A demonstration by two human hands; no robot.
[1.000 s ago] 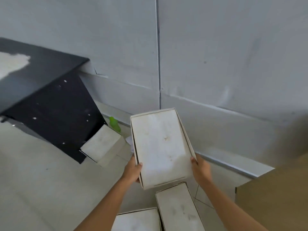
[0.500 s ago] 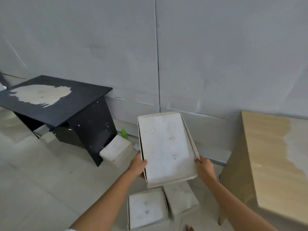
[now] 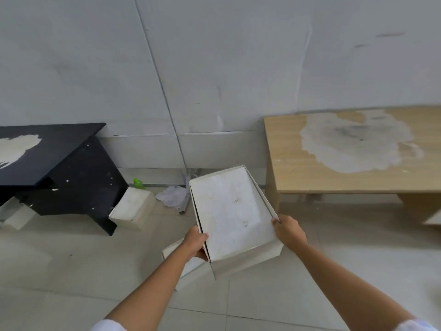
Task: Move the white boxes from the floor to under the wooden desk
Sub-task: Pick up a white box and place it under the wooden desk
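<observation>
I hold a white box (image 3: 231, 213) in the air in front of me, its scuffed top facing up. My left hand (image 3: 195, 242) grips its left near edge and my right hand (image 3: 289, 232) grips its right near corner. The wooden desk (image 3: 334, 168) stands to the right against the wall, with a pale stain on its top. Under the held box, another white box (image 3: 188, 266) lies on the floor, mostly hidden. A third white box (image 3: 133, 209) leans against the black table's leg. A corner of a further white box (image 3: 434, 219) shows under the wooden desk at the right edge.
A black table (image 3: 59, 161) stands at the left by the wall, with a white box (image 3: 19, 217) beneath it. A green bottle (image 3: 139, 183) and crumpled white paper (image 3: 173, 195) lie by the wall. Pale tiled floor (image 3: 71, 271) stretches in front.
The view has swung right and back, bringing the whole wooden desk into sight. The held box has shifted right towards the desk and sits lower in my hands. Fewer floor boxes show beneath it.
</observation>
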